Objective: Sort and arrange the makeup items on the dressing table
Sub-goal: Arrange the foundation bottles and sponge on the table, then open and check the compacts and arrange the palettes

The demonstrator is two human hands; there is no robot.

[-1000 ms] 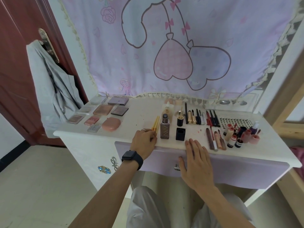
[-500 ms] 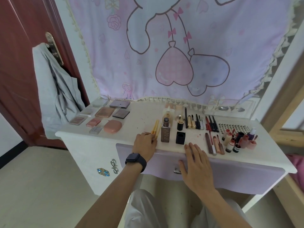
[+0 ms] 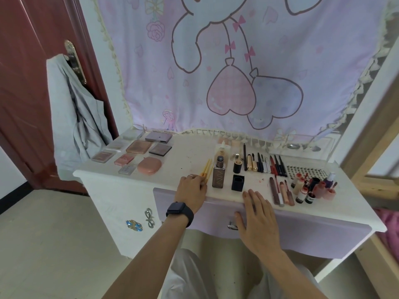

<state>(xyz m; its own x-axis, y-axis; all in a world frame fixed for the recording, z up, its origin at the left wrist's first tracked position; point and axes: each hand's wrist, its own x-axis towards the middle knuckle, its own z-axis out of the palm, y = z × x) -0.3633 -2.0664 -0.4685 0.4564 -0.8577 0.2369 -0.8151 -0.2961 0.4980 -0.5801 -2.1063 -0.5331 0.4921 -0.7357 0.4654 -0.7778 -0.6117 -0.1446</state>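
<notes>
Your left hand (image 3: 191, 192) is at centre frame on the front edge of the dressing table (image 3: 187, 152). Its fingers curl over the near ends of the orange sticks (image 3: 206, 169). Can't tell if that is a real pinch or just resting on them. Your right hand (image 3: 257, 216) is lower centre, flat with fingers straight and holding nothing. The palm lies over the table lip, and the thumb hangs down the drawer front (image 3: 302, 229) by the handle (image 3: 232, 226).

Items look mostly sorted:
- Palettes (image 3: 138, 147) are at left of the tabletop.
- Pencils and tubes (image 3: 265, 164) are in a row at centre right.
- Small bottles (image 3: 313, 187) are clustered at far right.

Risks:
- The foundation bottle (image 3: 219, 174) stands upright just right of the sticks. Swing the sticks sideways, or lift your knuckles carelessly, and it probably tips, maybe into the black cap (image 3: 238, 182) beside it.
- The sticks are thin and likely roll. A loose hold could let them scatter or drop off the front edge.
- The lip glosses (image 3: 280, 192) lie close to the lip, right of your right fingertips. A sweep that way would likely push them off or break the row.
- Leaning on that palm could jog the drawer and shake the upright bottles.
</notes>
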